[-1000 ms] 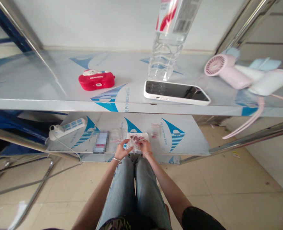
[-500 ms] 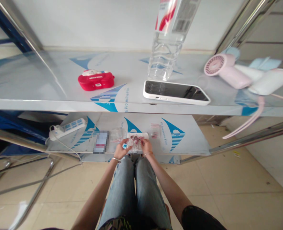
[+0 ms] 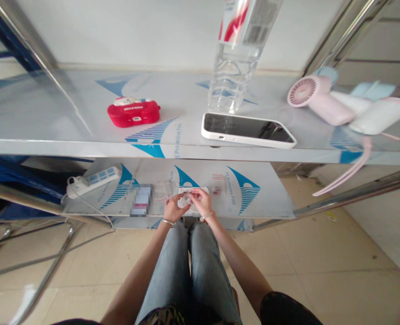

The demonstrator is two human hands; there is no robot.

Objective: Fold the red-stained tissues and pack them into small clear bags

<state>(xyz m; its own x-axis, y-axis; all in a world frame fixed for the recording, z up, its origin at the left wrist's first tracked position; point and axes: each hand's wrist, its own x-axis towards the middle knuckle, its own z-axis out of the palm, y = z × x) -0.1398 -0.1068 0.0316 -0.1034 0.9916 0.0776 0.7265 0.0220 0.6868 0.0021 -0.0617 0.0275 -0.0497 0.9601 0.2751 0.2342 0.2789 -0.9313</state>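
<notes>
On the lower shelf [image 3: 274,198], both hands meet over a white tray-like pad [image 3: 204,190] bearing clear plastic and small dark red bits, mostly covered by the fingers. My left hand [image 3: 175,208] is curled at the clear plastic [image 3: 183,201], thumb and fingers bent around its edge. My right hand [image 3: 202,201] reaches across with fingertips pinched near the left fingertips; what they hold is too small to make out. Clear bags [image 3: 163,191] lie left of the pad, and a small bag with red bits [image 3: 218,185] lies to its right.
A phone with a blurred screen [image 3: 141,200] and a power strip [image 3: 94,180] lie left on the lower shelf. The upper shelf [image 3: 182,131] holds a red case [image 3: 133,113], a water bottle [image 3: 233,63], a white-cased phone [image 3: 249,131] and a pink fan [image 3: 321,99].
My right hand has moved left and up over the pad, its fingertips now close to my left fingertips. My left hand has shifted slightly right. The red bits are now mostly covered.
</notes>
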